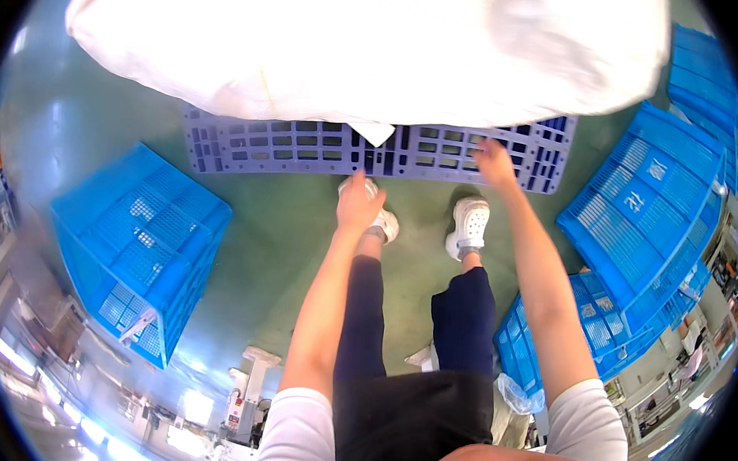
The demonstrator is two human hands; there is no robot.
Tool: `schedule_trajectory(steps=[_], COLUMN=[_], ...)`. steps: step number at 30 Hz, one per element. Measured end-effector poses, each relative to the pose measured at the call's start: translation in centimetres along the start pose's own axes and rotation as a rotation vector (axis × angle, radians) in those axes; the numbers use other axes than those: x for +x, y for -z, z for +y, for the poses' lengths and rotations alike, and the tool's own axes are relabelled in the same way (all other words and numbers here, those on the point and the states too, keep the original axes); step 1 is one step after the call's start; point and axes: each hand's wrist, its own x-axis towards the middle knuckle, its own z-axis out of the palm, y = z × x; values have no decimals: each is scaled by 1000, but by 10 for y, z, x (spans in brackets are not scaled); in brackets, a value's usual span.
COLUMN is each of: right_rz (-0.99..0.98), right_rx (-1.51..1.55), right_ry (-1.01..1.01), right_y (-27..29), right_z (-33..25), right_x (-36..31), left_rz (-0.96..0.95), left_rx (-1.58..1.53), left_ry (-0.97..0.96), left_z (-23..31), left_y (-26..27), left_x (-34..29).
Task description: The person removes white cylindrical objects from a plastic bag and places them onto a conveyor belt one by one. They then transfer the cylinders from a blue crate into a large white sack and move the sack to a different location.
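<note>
A very large, bulging white sack (371,53) fills the top of the head view, resting over a purple-blue plastic pallet (298,146). A small white tag or flap (377,134) hangs from the sack's near edge at the middle. My left hand (360,205) is held in front of the pallet, below that flap, with its fingers partly spread and nothing seen in it. Over the pallet's right part hovers my right hand (495,164), close under the sack's edge; its fingers look loosely bent and apart, somewhat blurred, and hold nothing visible.
A blue plastic crate (141,233) stands on the green floor (298,285) at the left. Several blue crates (641,196) are stacked at the right, with a clear plastic bag (518,396) beside the lower ones. My white shoes (471,224) are close to the pallet.
</note>
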Motion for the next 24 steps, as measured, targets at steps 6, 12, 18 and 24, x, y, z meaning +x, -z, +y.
schedule_trajectory(steps=[6,12,18,24], right_rz=[68,150,28,-835], right_rx=[-286,-276,179,363], right_ry=[-99,-170,-233,-471], right_y=[-37,-13,-25,54], right_z=[-5,47,38,-189], right_x=[120,133,46,-226], left_rz=[347,418,-77,-607], left_rx=[-133,-314,-906,-1119], left_ry=[119,15,464,451], left_z=[-21,-9,-47,54], left_y=[-55,-58,-16,182], left_x=[114,109,8,-87])
